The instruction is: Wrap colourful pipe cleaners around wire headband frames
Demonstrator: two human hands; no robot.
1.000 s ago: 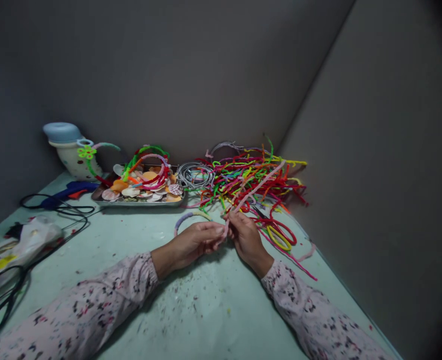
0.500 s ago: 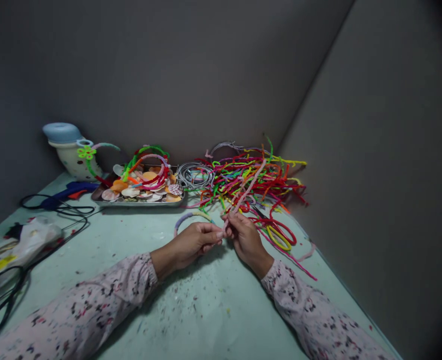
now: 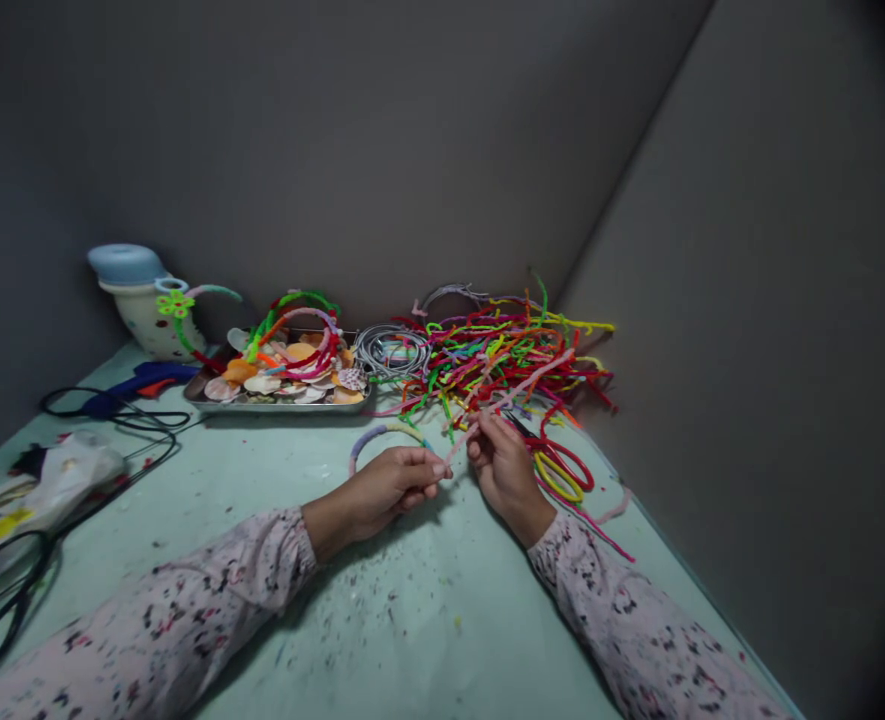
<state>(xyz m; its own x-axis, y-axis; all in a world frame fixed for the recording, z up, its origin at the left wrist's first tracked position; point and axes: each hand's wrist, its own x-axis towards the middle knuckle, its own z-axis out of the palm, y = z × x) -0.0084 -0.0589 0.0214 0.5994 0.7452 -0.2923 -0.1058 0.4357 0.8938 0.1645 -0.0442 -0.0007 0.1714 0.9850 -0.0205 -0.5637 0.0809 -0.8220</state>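
Observation:
A pale pink pipe cleaner (image 3: 533, 379) runs from between my hands up and to the right, over a pile of colourful pipe cleaners (image 3: 472, 345). Its lower end is pinched in my left hand (image 3: 401, 487). Higher up on it, the fingertips of my right hand (image 3: 506, 470) are closed. A short pink stretch shows between the two hands. Just behind my left hand lies a curved band (image 3: 371, 436) wrapped in purple and yellow; part of it is hidden.
Scissors with red and yellow handles (image 3: 562, 475) lie right of my right hand. Behind are a coil of grey wire (image 3: 392, 351) and a metal tray (image 3: 284, 407) of shells. At left are a blue glue gun (image 3: 138, 380), a cup (image 3: 153, 320), black cable and a plastic bag (image 3: 82, 475).
My right hand has moved slightly right, apart from my left hand. The pink pipe cleaner now leans further to the right. My left hand has barely moved.

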